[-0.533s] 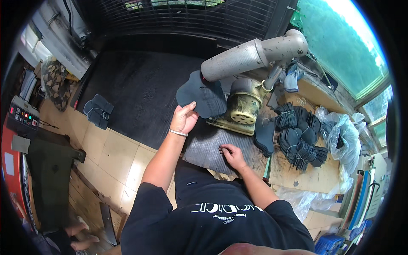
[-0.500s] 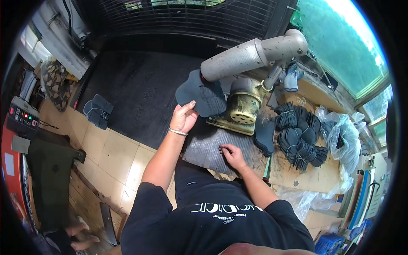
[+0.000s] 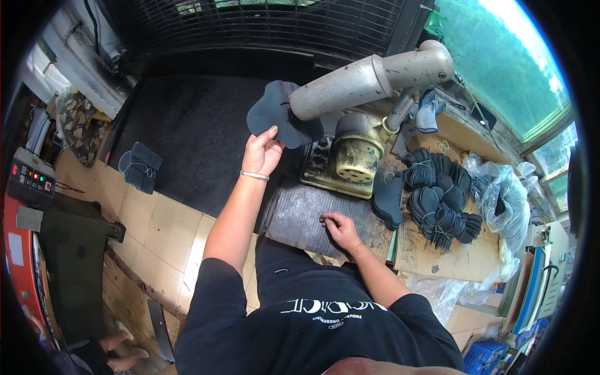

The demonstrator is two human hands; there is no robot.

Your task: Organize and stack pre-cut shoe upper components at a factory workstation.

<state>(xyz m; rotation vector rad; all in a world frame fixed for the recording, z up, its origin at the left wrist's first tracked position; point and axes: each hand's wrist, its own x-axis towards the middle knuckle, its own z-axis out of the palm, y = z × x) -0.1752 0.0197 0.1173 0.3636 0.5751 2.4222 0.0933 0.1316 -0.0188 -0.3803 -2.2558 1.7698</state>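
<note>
My left hand, with a band at its wrist, grips a stack of dark grey insoles at its near edge. Thumb on top, it holds the stack up against the open end of a slanted grey metal tube, which hides part of the far side. Below the tube stands a grimy motor-like machine head on a metal base. My right hand rests at the near edge of the ribbed work surface, fingers curled in and their tips dark; nothing shows in them. Right of the machine lies a loose stack of insoles.
Tied bundles of insoles crowd the board at right, beside clear plastic bags. Another tied bundle lies on the black mat's left edge. A control box stands far left. Another person's feet show lower left.
My left hand has moved the insole stack up and slightly left, tilting it against the tube's end. My right hand has hardly moved.
</note>
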